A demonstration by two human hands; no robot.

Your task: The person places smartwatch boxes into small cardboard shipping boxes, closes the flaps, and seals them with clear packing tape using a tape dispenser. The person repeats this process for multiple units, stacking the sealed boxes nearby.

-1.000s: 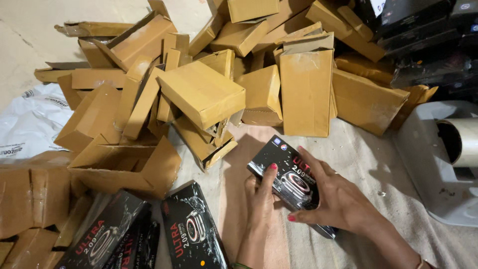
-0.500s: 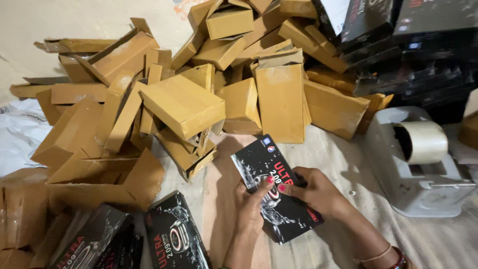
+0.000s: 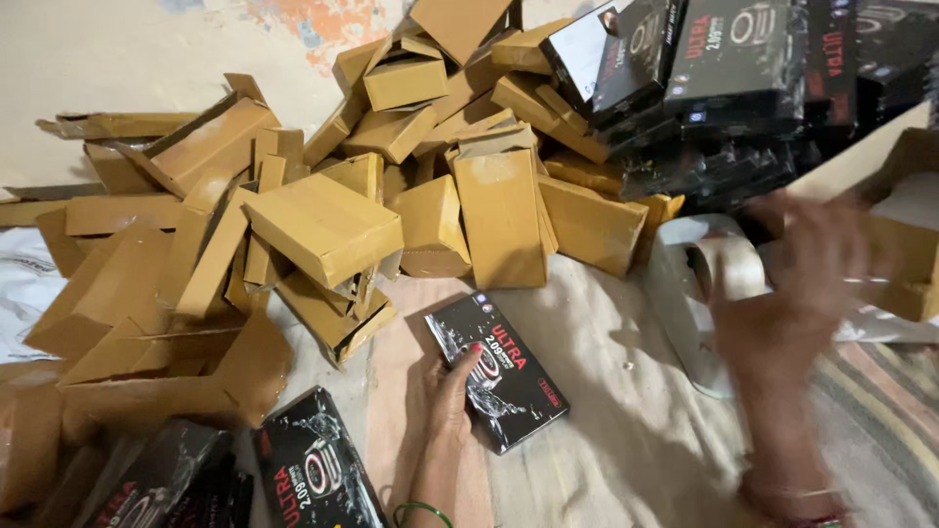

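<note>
My left hand (image 3: 452, 396) grips a flat black printed box (image 3: 509, 376) by its left edge, thumb on top, and keeps it just above the cloth. My right hand (image 3: 797, 288) is blurred by motion, raised at the right with fingers spread and nothing in it, over a white tape dispenser with a tape roll (image 3: 724, 269). A similar black box (image 3: 313, 469) lies at the bottom left, beside my left forearm.
A big heap of brown cardboard cartons (image 3: 323, 230) fills the left and middle. A stack of black printed boxes (image 3: 743, 78) stands at the top right. Pale cloth (image 3: 626, 440) covers the floor, with a striped mat (image 3: 880, 411) at the right.
My right hand has let go of the black box and swung up to the right, over the tape dispenser. The left hand alone holds the box. The view has shifted right.
</note>
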